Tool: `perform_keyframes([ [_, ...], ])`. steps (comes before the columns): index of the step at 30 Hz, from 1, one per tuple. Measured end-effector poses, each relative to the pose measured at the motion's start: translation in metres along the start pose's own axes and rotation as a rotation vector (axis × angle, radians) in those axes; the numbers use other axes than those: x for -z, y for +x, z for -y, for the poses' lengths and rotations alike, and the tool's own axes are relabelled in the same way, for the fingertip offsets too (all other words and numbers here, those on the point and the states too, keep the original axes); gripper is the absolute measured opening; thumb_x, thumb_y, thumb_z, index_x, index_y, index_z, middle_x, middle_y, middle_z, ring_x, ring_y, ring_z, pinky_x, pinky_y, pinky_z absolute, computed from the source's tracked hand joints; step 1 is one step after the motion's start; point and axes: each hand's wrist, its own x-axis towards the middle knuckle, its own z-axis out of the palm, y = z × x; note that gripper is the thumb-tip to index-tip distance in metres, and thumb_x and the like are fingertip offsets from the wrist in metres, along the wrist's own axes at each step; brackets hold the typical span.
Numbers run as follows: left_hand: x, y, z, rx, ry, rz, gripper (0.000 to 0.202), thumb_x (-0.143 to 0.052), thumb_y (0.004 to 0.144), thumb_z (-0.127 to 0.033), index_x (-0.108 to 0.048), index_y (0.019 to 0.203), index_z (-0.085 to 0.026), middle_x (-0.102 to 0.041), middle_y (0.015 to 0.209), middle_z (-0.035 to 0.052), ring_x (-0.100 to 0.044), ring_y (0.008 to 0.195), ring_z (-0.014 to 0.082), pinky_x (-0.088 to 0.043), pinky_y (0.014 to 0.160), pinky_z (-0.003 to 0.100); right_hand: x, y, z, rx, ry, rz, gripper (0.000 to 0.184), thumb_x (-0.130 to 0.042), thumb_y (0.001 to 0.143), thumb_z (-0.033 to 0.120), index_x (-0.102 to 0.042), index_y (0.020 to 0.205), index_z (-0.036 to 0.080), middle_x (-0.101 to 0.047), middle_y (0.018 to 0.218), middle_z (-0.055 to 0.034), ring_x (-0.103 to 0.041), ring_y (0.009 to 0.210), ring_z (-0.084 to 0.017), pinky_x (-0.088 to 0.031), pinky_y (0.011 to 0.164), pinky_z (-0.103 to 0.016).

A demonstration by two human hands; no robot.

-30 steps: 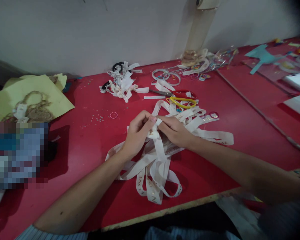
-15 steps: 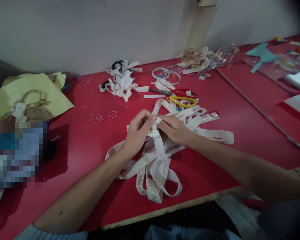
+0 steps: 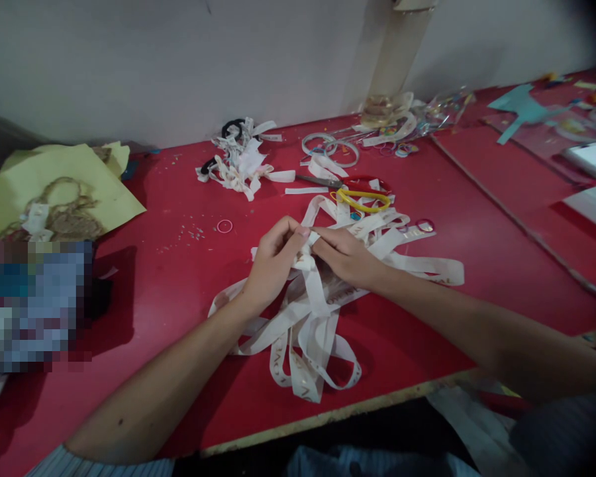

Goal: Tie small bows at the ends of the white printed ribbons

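Note:
Both hands meet over a loose heap of white printed ribbon on the red table. My left hand point(image 3: 278, 255) is closed, its thumb and fingers pinching a knotted part of the white ribbon point(image 3: 306, 258). Against it, my right hand point(image 3: 345, 255) is closed too, its fingertips pinching the same ribbon from the right. One length hangs down from the knot, and long loops spread below and to the right. The fingers hide the exact fold between them. Just beyond the ribbon lie scissors point(image 3: 362, 199) with red and yellow handles.
White bows with black hair ties point(image 3: 243, 162) lie near the wall. A pink ring point(image 3: 224, 226) sits left of the hands. Yellow paper point(image 3: 104, 185) with twine is at far left. Clear rings point(image 3: 345, 152) and plastic bags point(image 3: 442, 112) lie at the back. The table's front edge point(image 3: 338, 417) is close.
Almost nothing differs. Both hands keep their pinch on the ribbon, with only a tiny shift of the fingers and the knotted part.

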Motion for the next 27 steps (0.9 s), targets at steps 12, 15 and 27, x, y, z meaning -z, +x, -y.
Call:
perform_keyframes([
  [12,-0.0003,0.0006,0.0011,-0.003,0.008,0.004,0.026,-0.055,0.089,-0.033,-0.048,0.069,-0.018,-0.041,0.060,-0.0049,-0.036,0.054,0.0076,-0.032,0.051,0.021,0.0005,0.0001,0.0000,-0.009,0.001,0.002,0.029,-0.046,0.093,0.028,-0.047,0.066,0.018,-0.046,0.053,0.0065,-0.039,0.049,-0.007,-0.028,0.048,-0.021],
  [15,-0.0006,0.0004,0.0002,-0.001,0.015,0.004,0.027,-0.055,0.089,-0.033,-0.048,0.068,-0.018,-0.041,0.059,-0.0049,-0.036,0.053,0.0076,-0.031,0.051,0.021,0.0011,0.0001,-0.0001,-0.005,-0.002,0.021,0.029,-0.044,0.093,0.026,-0.048,0.066,0.018,-0.048,0.053,0.0064,-0.041,0.049,-0.007,-0.029,0.049,-0.020],
  [27,0.0000,-0.0002,0.0004,0.017,0.016,0.003,0.027,-0.055,0.089,-0.033,-0.048,0.069,-0.018,-0.043,0.060,-0.0046,-0.038,0.054,0.0072,-0.032,0.052,0.021,0.0011,0.0004,0.0002,0.014,-0.009,0.034,0.030,-0.043,0.094,0.027,-0.049,0.066,0.018,-0.051,0.052,0.0060,-0.045,0.049,-0.007,-0.032,0.050,-0.020],
])
